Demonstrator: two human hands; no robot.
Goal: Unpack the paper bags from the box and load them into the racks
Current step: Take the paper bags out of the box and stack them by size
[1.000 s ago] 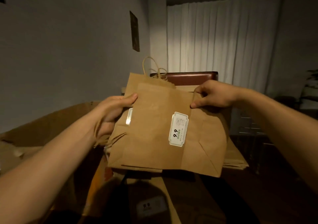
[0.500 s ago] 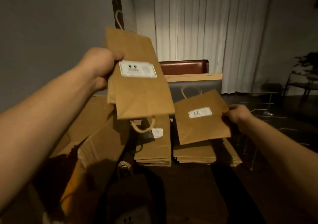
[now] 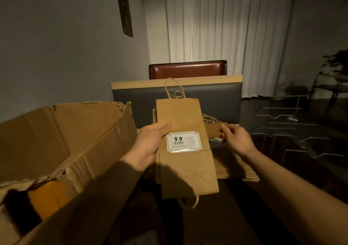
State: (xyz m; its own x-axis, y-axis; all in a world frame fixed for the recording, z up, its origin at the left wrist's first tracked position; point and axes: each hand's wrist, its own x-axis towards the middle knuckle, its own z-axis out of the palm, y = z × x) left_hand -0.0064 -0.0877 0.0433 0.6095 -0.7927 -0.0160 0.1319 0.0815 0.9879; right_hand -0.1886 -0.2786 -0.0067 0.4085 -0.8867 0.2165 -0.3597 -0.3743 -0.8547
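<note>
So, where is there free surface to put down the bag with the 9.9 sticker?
Bare dark table top shows nearer the person than the stack of flat bags, right of the held bag. Behind, it is crowded: stacks and handles reach the grey board. The cardboard box blocks the left and the wire racks stand on the right.

Your bag (image 3: 185, 150) is plain kraft brown with a white, green-edged label (image 3: 183, 141) printed "9.9" in black. At nine o'clock, the box (image 3: 75, 137) is tan; at twelve, a red-brown chair (image 3: 188, 69) before white curtains (image 3: 226, 28).
</note>
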